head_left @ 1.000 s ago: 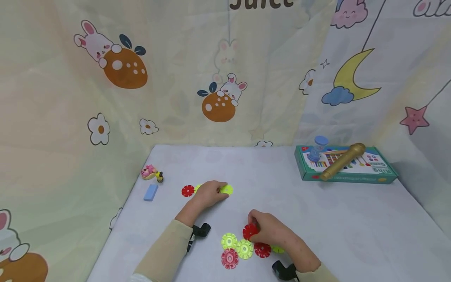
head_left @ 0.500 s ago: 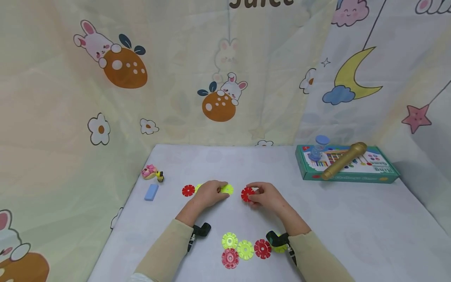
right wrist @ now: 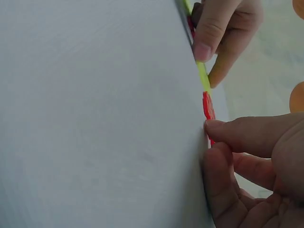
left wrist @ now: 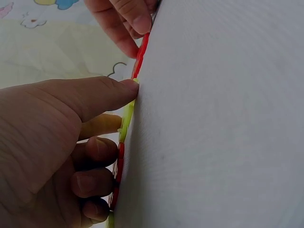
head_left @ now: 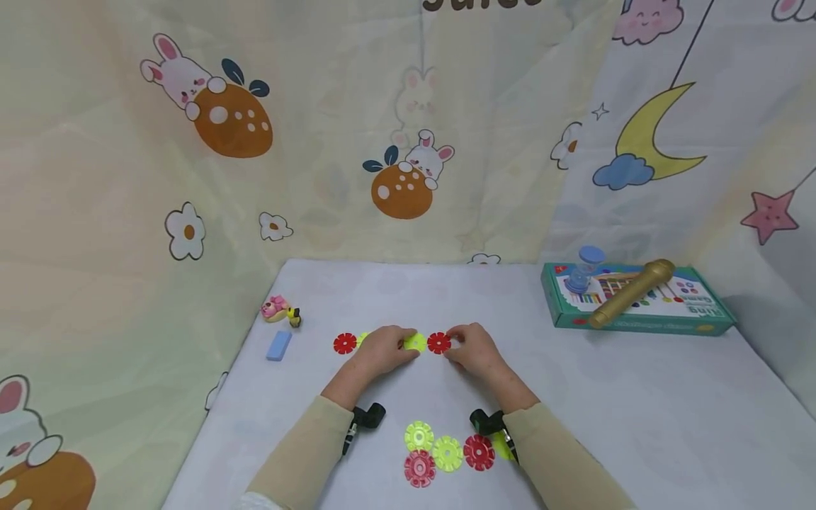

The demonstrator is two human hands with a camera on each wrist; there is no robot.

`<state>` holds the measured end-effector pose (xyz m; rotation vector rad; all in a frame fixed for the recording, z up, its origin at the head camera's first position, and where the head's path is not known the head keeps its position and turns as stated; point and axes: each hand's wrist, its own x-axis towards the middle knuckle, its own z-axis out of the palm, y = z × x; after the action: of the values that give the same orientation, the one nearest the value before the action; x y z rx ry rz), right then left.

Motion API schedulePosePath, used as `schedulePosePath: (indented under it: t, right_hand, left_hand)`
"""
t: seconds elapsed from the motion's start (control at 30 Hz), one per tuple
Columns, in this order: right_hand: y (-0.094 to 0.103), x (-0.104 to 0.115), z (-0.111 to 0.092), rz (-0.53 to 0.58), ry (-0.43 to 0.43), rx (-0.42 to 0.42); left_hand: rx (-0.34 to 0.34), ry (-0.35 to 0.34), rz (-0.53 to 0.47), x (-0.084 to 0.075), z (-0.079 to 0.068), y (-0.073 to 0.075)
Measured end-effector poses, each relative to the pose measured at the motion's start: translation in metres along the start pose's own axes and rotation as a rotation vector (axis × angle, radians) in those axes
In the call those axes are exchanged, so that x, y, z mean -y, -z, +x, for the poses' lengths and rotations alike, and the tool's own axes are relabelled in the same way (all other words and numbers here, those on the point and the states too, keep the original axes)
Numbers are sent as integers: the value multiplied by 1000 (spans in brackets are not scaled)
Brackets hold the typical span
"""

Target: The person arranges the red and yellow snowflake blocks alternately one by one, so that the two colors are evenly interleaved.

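Observation:
In the head view my left hand (head_left: 380, 352) pinches a yellow-green notched disc (head_left: 416, 343) between thumb and index finger, flat on the white table. My right hand (head_left: 481, 352) pinches a red notched disc (head_left: 438, 343) by its right side, its left edge up against the yellow-green one. Whether the two are interlocked or only touch, I cannot tell. Left of my left hand, a red disc (head_left: 345, 343) and part of another yellow-green disc (head_left: 363, 338) continue the row. The left wrist view shows a further red disc (left wrist: 119, 166) beneath my curled fingers.
Several loose discs, including a yellow-green disc (head_left: 448, 454) and a red disc (head_left: 479, 452), lie nearer me; one is partly under my right wrist. A blue block (head_left: 278, 346) and pink toy (head_left: 276, 309) sit left. A green box (head_left: 644, 324) bearing a golden microphone (head_left: 631, 294) stands back right.
My right hand has lifted the red disc from the near group, carried it forward, then left against the yellow-green disc. My left hand has kept its place. The head view has shifted slightly.

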<state>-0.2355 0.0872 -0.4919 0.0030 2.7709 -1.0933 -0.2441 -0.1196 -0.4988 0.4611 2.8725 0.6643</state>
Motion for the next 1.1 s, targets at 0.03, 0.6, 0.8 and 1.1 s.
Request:
schedulePosePath:
  t: [0.03, 0.6, 0.8, 1.1]
  right_hand:
    - [-1, 0, 0, 0, 5, -6]
    - [0, -5, 0, 24, 15, -24]
    - [1, -5, -14, 27, 40, -12]
    - [-12, 0, -83, 49, 202, 252]
  left_hand:
    - [-1, -5, 8, 0, 0, 0]
    - [83, -119, 73, -30, 22, -8]
    - [65, -118, 51, -28, 23, -13]
    - [63, -132, 46, -27, 21, -10]
